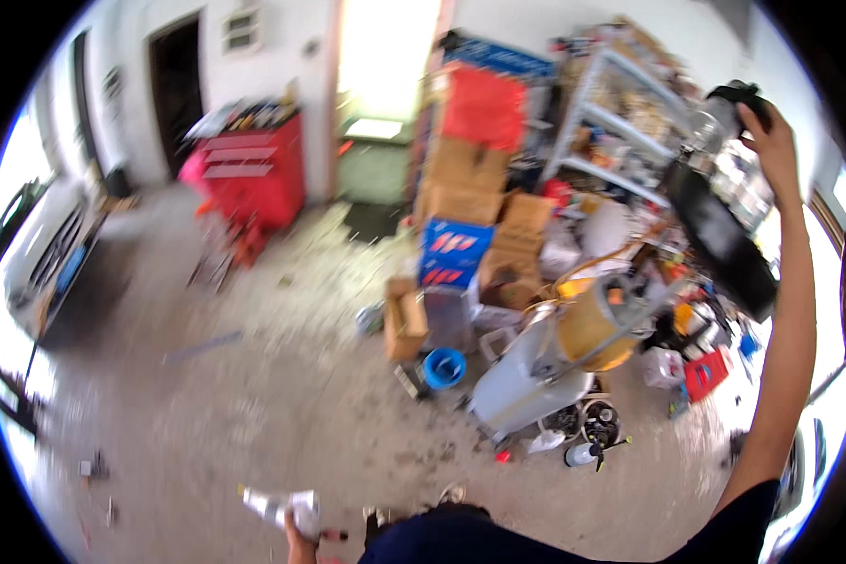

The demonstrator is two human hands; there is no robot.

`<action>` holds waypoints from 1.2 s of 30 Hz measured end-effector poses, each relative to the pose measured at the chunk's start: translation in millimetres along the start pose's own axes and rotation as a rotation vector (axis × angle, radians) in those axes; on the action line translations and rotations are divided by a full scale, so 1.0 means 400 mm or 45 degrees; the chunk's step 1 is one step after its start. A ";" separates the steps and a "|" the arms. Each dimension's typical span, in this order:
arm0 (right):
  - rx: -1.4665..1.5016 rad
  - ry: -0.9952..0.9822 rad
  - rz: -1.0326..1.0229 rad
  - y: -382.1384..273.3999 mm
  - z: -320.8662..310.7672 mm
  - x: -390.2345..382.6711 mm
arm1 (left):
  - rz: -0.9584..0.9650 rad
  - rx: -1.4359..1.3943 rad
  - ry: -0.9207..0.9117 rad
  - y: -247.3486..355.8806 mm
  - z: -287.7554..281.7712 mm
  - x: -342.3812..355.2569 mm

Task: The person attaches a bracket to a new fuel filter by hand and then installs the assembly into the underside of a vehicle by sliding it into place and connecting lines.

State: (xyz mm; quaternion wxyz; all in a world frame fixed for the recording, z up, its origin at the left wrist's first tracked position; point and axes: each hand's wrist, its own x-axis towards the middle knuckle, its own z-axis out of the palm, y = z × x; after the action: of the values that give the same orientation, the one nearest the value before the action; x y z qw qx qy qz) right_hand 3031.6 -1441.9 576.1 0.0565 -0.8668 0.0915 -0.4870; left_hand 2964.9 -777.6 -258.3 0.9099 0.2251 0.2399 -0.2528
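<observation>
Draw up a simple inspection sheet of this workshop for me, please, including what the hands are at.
Surface: stained grey floor.
Job's things: silvery object and dark fitting, both blurred; exact kinds unclear.
Clutter: cardboard box and blue tub stand on the floor.
Hands: left hand holds the silvery object; right hand, raised, is at the dark fitting, grip unclear.
Cables: nothing seen for certain in the blur.
Surroundings: red tool chest, shelf, car at far left.

Floor (282,395): we could pass ahead of our left hand (298,528).
Right side: tank (509,387), bucket (445,378) and box (405,329) stand in our way.
</observation>
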 end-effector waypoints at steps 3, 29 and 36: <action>0.142 -0.305 0.054 -0.180 0.288 -0.164 | 0.266 0.003 0.542 -0.005 -0.090 0.008; 0.859 -1.526 0.527 -0.261 2.023 -3.124 | 0.117 1.702 0.727 -0.314 -1.123 0.912; 1.129 -1.576 0.835 -0.217 2.023 -3.172 | 0.203 2.007 0.955 -0.367 -1.078 0.913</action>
State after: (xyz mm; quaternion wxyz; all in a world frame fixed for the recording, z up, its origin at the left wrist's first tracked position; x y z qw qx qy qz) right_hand 3086.2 -1078.9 -886.0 0.5723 -0.8048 0.0914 0.1285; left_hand 3018.8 -790.3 -839.4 0.3653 0.8727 0.2623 -0.1900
